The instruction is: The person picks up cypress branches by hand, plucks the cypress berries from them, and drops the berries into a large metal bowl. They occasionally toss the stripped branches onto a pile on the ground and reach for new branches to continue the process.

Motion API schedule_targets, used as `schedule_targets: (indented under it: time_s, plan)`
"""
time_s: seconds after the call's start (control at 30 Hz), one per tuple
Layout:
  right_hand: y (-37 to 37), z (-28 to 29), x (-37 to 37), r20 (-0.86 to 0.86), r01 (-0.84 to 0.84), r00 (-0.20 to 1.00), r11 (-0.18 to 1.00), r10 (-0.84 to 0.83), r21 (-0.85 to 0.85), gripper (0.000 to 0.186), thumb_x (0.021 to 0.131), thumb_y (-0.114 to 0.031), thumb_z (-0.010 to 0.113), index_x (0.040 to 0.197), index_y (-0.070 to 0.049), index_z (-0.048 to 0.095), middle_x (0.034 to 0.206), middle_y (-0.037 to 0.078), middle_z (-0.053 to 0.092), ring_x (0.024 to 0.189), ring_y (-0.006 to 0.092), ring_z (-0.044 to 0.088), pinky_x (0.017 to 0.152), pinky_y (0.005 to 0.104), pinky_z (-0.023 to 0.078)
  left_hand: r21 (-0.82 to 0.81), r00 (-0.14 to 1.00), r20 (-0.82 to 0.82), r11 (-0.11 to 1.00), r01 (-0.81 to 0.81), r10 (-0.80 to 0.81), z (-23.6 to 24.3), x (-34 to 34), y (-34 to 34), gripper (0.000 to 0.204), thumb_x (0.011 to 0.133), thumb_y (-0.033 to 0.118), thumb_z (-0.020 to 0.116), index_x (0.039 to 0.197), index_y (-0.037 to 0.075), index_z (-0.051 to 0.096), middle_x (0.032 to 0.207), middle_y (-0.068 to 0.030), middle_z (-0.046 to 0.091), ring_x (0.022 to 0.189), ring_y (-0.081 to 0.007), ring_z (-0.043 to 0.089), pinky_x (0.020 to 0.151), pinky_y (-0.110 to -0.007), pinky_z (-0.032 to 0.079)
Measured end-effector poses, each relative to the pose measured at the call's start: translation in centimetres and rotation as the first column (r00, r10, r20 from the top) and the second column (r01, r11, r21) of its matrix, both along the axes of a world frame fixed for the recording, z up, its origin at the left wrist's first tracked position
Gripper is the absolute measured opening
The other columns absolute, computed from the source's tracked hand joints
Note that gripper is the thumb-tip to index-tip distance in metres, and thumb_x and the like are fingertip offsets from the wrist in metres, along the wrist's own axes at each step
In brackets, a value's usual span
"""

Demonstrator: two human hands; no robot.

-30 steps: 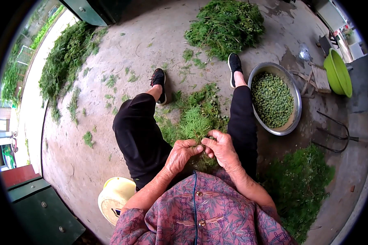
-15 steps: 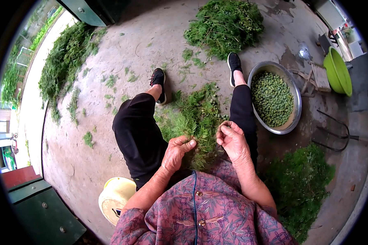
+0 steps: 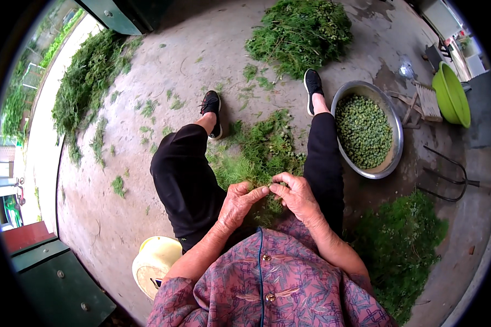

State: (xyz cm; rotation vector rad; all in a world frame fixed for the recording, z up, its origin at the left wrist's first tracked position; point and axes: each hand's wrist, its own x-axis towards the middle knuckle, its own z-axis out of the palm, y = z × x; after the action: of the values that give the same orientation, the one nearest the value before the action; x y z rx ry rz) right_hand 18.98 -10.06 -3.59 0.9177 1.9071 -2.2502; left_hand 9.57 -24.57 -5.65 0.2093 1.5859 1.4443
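The fingers of the left hand (image 3: 236, 206) pinch a blurred green sprig (image 3: 235, 172) above the green heap (image 3: 264, 143) on the floor (image 3: 131, 210); those of the right hand (image 3: 299, 197) bend to meet them, but I cannot tell what they grip. A slack pinch could drop it; the right leg (image 3: 325, 155), swinging outward, could spill fruits (image 3: 364, 131) over the rim of the metal basin (image 3: 373, 173).

1. Lettering: no words, numbers or signs legible anywhere in the head view.
2. Pale yellow bucket (image 3: 150, 264): bears a small dark mark near the sleeve (image 3: 174, 300), too small to read.
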Motion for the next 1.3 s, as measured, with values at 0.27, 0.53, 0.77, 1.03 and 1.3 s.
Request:
schedule_targets:
  time_s: [0.27,0.53,0.77,1.03,1.3]
  plan:
    - [1.3,-2.5,0.5,-0.076,0.191,0.942,0.709,-0.326,-0.679,0.019,0.084,-0.02,0.057,0.091,-0.002,0.056,0.078,0.004,0.057,0.061,0.0109,0.052,0.049,0.0211,0.041,0.06,0.946,0.312,0.993,-0.106,0.082,1.0,-0.1,0.4,0.008,0.075,0.008,0.066,0.07,0.005,0.061,0.066,0.0001,0.06,0.057,-0.0099,0.055,0.053,-0.023,0.044]
    - [4.4,-0.8,1.1,-0.155,0.216,0.847,0.597,-0.508,-0.773,0.014,0.079,-0.002,0.054,0.093,-0.001,0.054,0.086,0.01,0.058,0.071,0.0171,0.057,0.057,0.0263,0.046,0.14,0.844,0.428,0.899,-0.414,0.322,1.0,-1.0,0.2,0.011,0.08,0.012,0.062,0.088,0.007,0.058,0.078,0.0005,0.058,0.065,-0.0114,0.055,0.061,-0.026,0.047]
    - [3.0,-3.2,1.8,-0.024,0.29,0.9,0.64,-0.435,-0.711,0.01,0.077,0.0,0.055,0.087,-0.001,0.054,0.075,0.006,0.056,0.063,0.0144,0.053,0.048,0.0226,0.04,0.139,0.83,0.445,0.889,-0.436,0.338,1.2,-1.3,0.1,0.01,0.08,0.011,0.059,0.088,0.007,0.057,0.076,-0.0014,0.057,0.067,-0.0126,0.056,0.064,-0.027,0.047]
    - [0.8,-4.3,0.5,0.202,0.384,0.915,0.601,-0.349,-0.701,0.015,0.079,-0.012,0.064,0.089,-0.004,0.057,0.072,0.002,0.055,0.055,0.012,0.05,0.041,0.0217,0.036,0.192,0.901,-0.415,0.98,-0.049,0.127,-3.8,-0.9,-2.2,0.02,0.073,0.008,0.06,0.092,0.004,0.058,0.072,-0.0073,0.057,0.069,-0.0167,0.056,0.065,-0.027,0.046]
    - [0.9,-3.3,0.3,0.05,0.18,0.976,0.647,-0.213,-0.741,0.02,0.078,-0.004,0.061,0.096,-0.001,0.053,0.074,0.003,0.055,0.057,0.0098,0.05,0.043,0.0184,0.037,0.084,0.96,0.261,0.989,-0.125,0.099,1.3,-0.5,0.4,0.013,0.073,0.008,0.058,0.084,0.001,0.059,0.074,-0.0036,0.058,0.063,-0.0126,0.053,0.06,-0.025,0.042]
